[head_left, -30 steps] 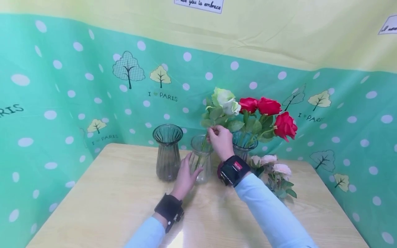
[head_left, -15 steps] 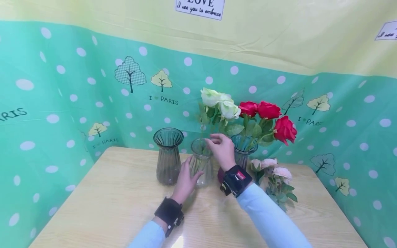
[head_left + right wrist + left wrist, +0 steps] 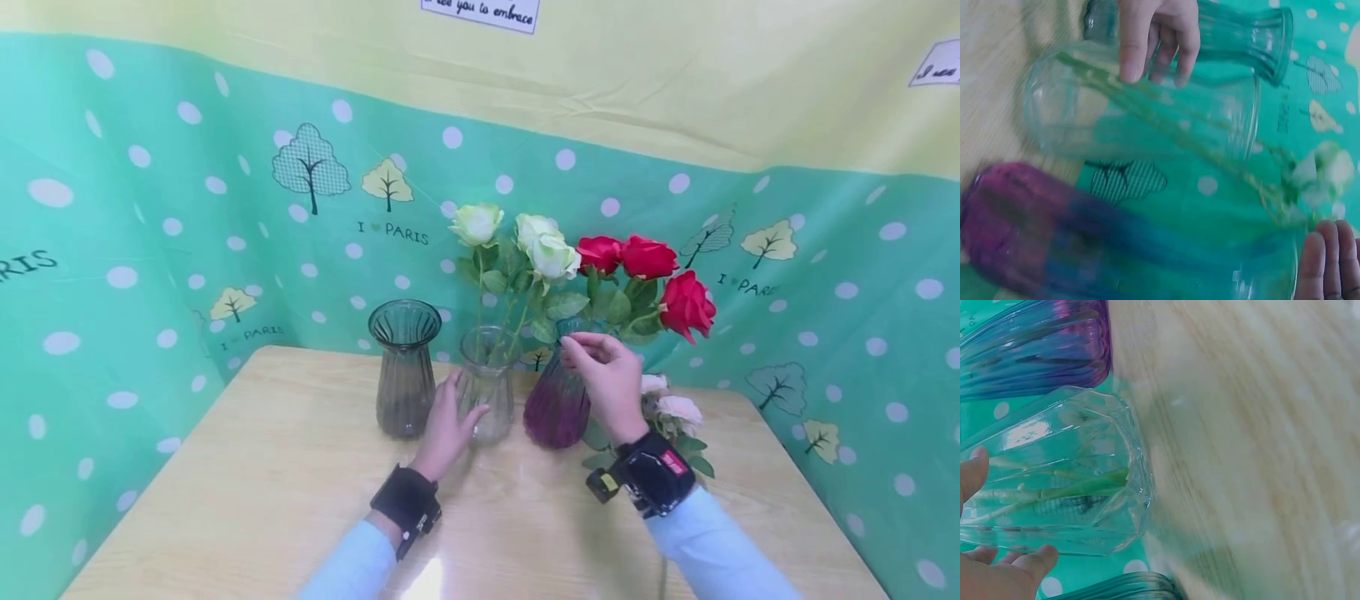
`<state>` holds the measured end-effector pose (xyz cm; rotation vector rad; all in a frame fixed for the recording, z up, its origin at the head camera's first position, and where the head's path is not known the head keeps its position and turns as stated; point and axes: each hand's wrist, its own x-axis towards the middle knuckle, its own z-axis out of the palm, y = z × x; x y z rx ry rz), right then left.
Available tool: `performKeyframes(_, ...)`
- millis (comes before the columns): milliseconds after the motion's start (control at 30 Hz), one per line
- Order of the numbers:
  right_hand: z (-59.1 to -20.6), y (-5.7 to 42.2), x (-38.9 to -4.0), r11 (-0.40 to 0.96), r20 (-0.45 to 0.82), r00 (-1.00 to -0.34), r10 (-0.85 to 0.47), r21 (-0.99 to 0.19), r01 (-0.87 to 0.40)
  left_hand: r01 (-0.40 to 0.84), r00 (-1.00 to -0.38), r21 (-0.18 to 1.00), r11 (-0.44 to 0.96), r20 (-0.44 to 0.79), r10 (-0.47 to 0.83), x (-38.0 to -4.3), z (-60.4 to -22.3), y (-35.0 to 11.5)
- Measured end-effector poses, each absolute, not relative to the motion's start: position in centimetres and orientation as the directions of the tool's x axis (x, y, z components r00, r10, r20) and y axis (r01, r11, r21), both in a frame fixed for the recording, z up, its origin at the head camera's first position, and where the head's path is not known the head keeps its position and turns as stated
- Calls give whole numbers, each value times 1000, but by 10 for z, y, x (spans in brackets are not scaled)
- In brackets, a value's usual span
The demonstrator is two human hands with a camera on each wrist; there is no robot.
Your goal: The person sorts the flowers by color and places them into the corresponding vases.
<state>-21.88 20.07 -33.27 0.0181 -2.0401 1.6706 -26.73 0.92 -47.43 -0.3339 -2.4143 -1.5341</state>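
Note:
A clear ribbed glass vase [image 3: 487,421] stands upright near the table's middle, with white roses [image 3: 477,223] fanned out above it. Their green stems [image 3: 1094,485] slant down inside the glass. My left hand [image 3: 442,433] holds this vase low on its left side, thumb across the front and fingers at the flank. My right hand [image 3: 611,387] hovers before a purple-and-blue vase [image 3: 553,412], fingers loosely bent and holding nothing. That vase carries red roses [image 3: 648,257], and the hand covers part of its neck.
Left of the clear vase stands a grey glass vase [image 3: 405,392]. Pale pink roses [image 3: 681,412] lie on the wooden table [image 3: 247,483] at the right, partly behind the right hand. A green dotted cloth [image 3: 150,275] hangs behind the table.
My right hand has let go of a white rose stem and moved right and slightly down. The white roses have spread leftward. The left hand has stayed at the clear vase.

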Motion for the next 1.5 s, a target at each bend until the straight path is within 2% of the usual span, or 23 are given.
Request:
performKeyframes(133,-333,227,-208,278,362,-862,355,-921,-272,326,-942,842,429,330,67,-271,-475,8)
performKeyframes(433,-359,293,-179,428,203,-861,466,-903,19,338,-937,831,441,342,74,-269,-472,-1)
performKeyframes(800,-395,343,-154,469,88,-883,462,-869,159,330,-939,870,367,341,36,-253,-457,-30)
performKeyframes(1000,-411,355,-150,523,-7,-902,432,-813,256,342,-925,874,345,377,-38,-245,-452,-48)
performKeyframes(1133,-416,356,-153,598,-32,-929,368,-757,263,366,-904,870,330,416,-95,-244,-450,-61)
performKeyframes(1500,-432,337,-185,823,11,-987,158,-553,126,342,-891,875,343,418,-179,-247,-449,-79)
